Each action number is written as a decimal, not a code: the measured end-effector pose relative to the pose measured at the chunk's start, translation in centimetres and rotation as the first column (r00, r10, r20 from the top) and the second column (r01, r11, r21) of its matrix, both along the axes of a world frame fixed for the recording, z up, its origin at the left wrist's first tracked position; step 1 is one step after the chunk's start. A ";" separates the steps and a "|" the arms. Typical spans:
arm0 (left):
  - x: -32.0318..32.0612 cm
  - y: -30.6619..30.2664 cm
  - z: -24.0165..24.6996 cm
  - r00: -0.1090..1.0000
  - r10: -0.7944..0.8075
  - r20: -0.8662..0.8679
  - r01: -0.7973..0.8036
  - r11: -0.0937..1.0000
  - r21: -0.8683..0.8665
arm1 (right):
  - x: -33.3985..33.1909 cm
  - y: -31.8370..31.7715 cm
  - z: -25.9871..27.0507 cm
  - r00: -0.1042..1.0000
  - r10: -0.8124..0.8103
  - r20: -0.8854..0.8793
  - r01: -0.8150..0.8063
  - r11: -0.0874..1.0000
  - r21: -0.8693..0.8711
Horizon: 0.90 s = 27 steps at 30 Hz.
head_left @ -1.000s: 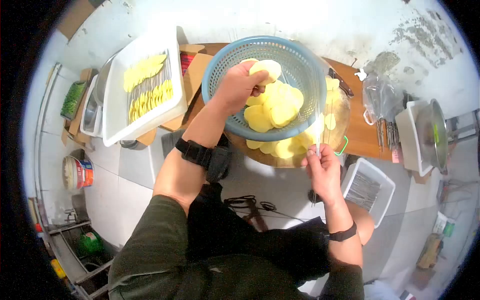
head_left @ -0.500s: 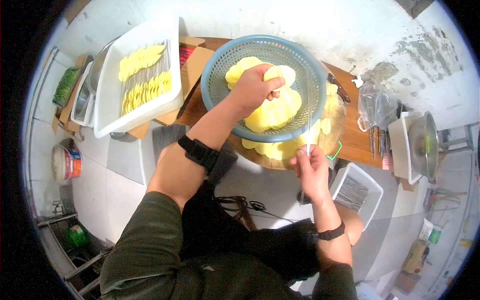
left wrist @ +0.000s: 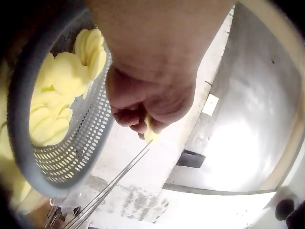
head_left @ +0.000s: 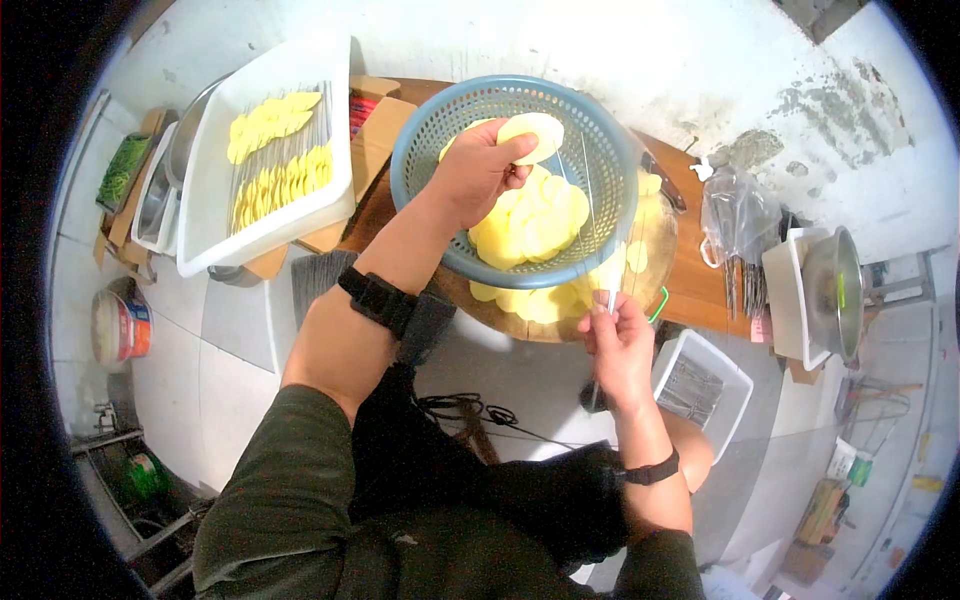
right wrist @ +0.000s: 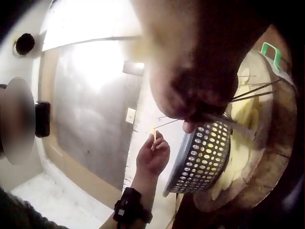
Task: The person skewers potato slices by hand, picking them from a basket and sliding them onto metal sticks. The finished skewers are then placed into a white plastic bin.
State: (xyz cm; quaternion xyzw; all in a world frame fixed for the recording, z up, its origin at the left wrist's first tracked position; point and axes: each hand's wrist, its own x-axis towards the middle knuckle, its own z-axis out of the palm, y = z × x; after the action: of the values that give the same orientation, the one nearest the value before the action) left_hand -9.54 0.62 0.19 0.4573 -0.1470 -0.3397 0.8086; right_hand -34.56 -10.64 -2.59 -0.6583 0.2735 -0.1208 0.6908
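My left hand (head_left: 472, 178) is over the blue-grey colander (head_left: 402, 182), pinching a thin round yellow slice (head_left: 533, 136), which looks like potato, between thumb and fingers. Beneath it, a heap of similar slices (head_left: 530, 222) lies in the colander. At the colander's near right rim, my right hand (head_left: 622, 348) grips a few long thin metal skewers by their lower ends. They slant up across the basket. In the left wrist view, the skewers (left wrist: 125, 169) run up to the edge of the slice (left wrist: 151, 135) in my left hand.
A white tray (head_left: 192, 245) at left holds rows of skewered slices. More slices lie on the round wooden board (head_left: 500, 322) under the colander. A knife (head_left: 664, 182) and a plastic bag (head_left: 738, 212) are at right. Lower down, a white bin (head_left: 738, 392) holds skewers.
My left hand moved right across the colander with a slice, then back left. My right hand stays by the near rim with the skewers. The head view has shifted slightly.
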 end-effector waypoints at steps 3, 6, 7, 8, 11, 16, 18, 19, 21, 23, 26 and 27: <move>0.2 0.3 0.0 1.000 -0.020 0.015 0.020 1.000 -0.015 | -0.2 0.1 0.2 1.000 -0.001 -0.015 0.001 1.000 -0.016; 0.3 0.5 0.2 0.999 -0.024 0.028 0.024 1.000 -0.010 | -0.2 0.1 0.2 1.000 -0.006 -0.009 0.006 1.000 -0.028; 0.3 0.6 0.2 0.999 -0.030 0.035 0.030 0.999 -0.011 | -0.2 0.0 0.1 1.000 0.003 -0.006 -0.004 0.999 -0.032; 0.2 0.6 0.4 0.999 -0.030 0.035 0.030 0.999 -0.011 | -0.2 0.0 -0.1 1.000 0.003 -0.007 -0.003 0.999 -0.032; 0.0 0.5 0.6 0.999 -0.019 0.026 0.019 1.000 0.003 | -0.2 0.0 -0.3 0.999 0.029 -0.032 -0.032 0.995 -0.097; -0.1 0.5 0.5 0.998 0.000 0.070 -0.001 1.000 0.020 | -0.3 0.4 0.2 0.999 0.040 -0.022 -0.042 0.995 -0.094; -0.1 0.2 0.4 0.997 0.020 0.076 -0.022 0.999 0.029 | -0.3 0.3 0.0 0.999 0.042 -0.017 -0.043 0.995 -0.095; -0.1 0.1 0.4 0.996 0.041 0.082 -0.044 0.998 0.038 | -0.3 0.3 0.0 0.999 0.044 -0.013 -0.045 0.994 -0.097; -0.2 0.0 0.4 0.992 0.058 0.111 -0.064 0.997 0.051 | -0.3 0.3 0.1 0.999 0.044 -0.019 -0.045 0.993 -0.110; -0.3 -0.1 0.3 0.987 0.076 0.140 -0.085 0.994 0.063 | -0.4 0.4 0.1 0.999 0.044 -0.026 -0.047 0.991 -0.123; -0.5 -0.3 0.5 0.985 0.080 0.156 -0.088 0.995 0.045 | -0.4 0.6 -0.3 0.999 0.039 0.004 -0.039 0.992 -0.120; -0.6 -0.2 0.7 0.988 0.071 0.137 -0.079 0.996 0.051 | -0.4 0.6 -0.4 0.999 0.034 0.015 -0.032 0.993 -0.114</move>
State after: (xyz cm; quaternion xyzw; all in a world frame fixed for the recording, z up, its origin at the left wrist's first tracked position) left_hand -10.14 0.40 0.84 0.5072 -0.1747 -0.2813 0.7957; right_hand -35.00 -10.00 -3.01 -0.6999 0.2495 -0.1306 0.6564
